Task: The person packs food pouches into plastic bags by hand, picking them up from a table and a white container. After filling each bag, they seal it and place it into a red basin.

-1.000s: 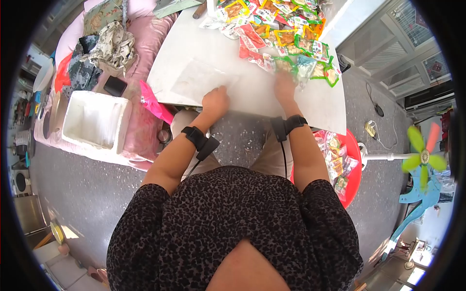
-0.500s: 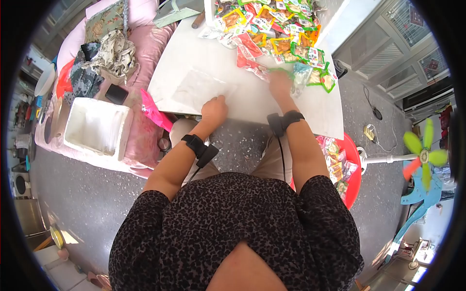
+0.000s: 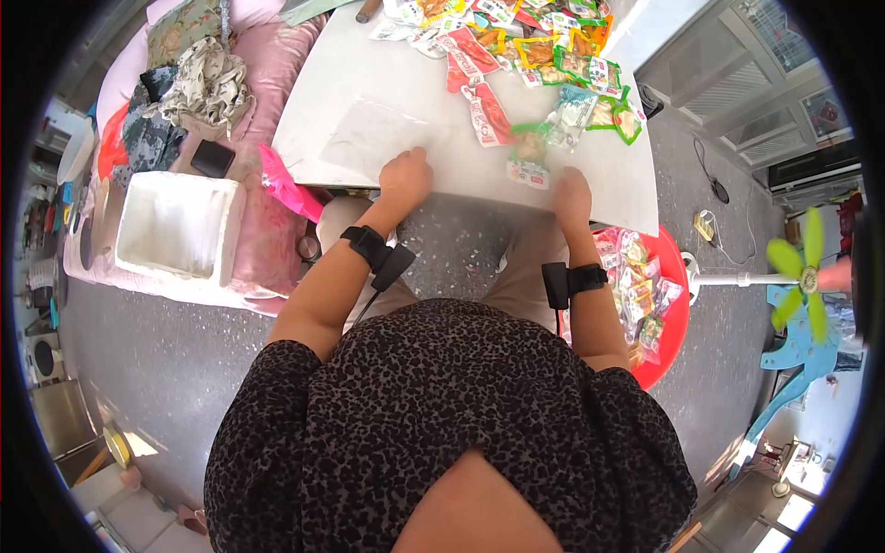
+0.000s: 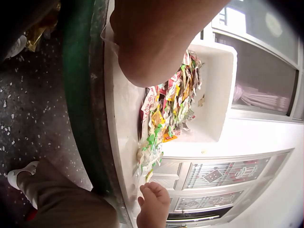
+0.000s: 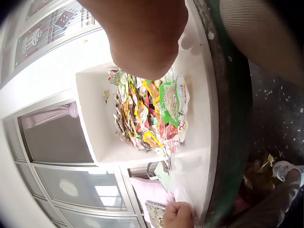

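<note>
Plastic bag (image 3: 373, 136): 1, by left hand (image 3: 406, 180) | green-edged packet (image 3: 529, 158): 1, by right hand (image 3: 572, 198) | both grips: can't tell

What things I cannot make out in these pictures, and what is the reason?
- Head view: fine print on the packet pile, too small; its far end, cut off by the top edge.
- Head view: right hand, fingers blurred.
- Head view: part of the red basin, behind the right forearm.
- Left wrist view: left hand's fingertips, hidden behind the hand itself.

Head view downward from above; close wrist views sharing its packet pile.
</note>
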